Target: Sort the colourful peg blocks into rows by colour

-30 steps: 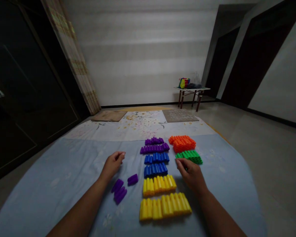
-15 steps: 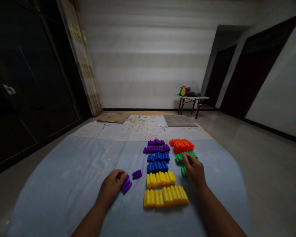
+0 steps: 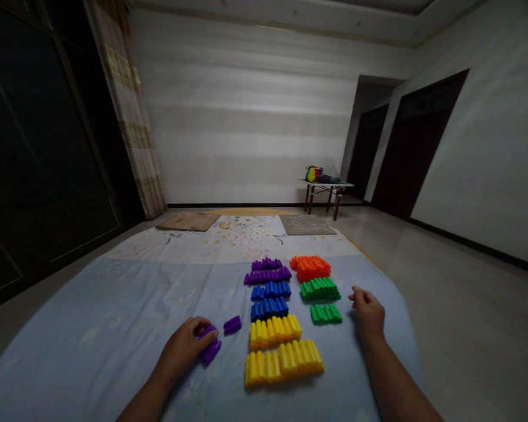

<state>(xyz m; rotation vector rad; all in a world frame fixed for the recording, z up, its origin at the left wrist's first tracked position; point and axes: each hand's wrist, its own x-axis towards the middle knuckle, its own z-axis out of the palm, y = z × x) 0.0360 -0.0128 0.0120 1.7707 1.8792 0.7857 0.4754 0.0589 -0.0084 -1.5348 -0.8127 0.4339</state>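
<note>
Touching at least 2 loose purple pieces [image 3: 211, 353] on the blue cloth [image 3: 110, 346], our left hand [image 3: 187, 341] bends over them; we cannot tell if it pinches any. Just beside lies 1 more purple piece [image 3: 232, 324]. Our right hand [image 3: 369, 312] is curled near 2 green rows [image 3: 321, 289]; we cannot tell if its fingertips press together. We count 2 yellow rows [image 3: 286, 361], 2 blue rows [image 3: 270, 308], 2 purple rows [image 3: 268, 276] and 1 orange pile [image 3: 313, 268].
</note>
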